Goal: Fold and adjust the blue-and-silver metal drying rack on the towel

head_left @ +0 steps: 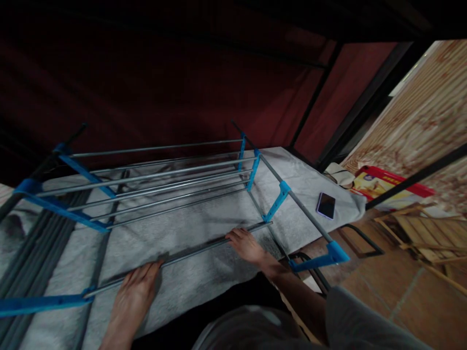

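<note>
A grey metal rod [193,252] runs across in front of me, over a pale grey cloth [204,221]. Near its left end my left hand [137,288] curls over it. My right hand [245,245] grips the same rod closer to its right end, fingers bent over the top. The rod's left end meets a blue plastic bracket [44,304], and its right end sits at another blue bracket [276,201]. Both belong to a part-built rack frame, with several metal tubes [175,186] spanning between blue brackets farther back.
Several loose dark grey tubes [40,248] lie at the left. A phone [326,205] rests on the cloth's right side. Beyond the cloth are a red and yellow box [390,184] and a wooden folding piece [430,233] over a tiled floor. A dark red panel [175,92] stands behind.
</note>
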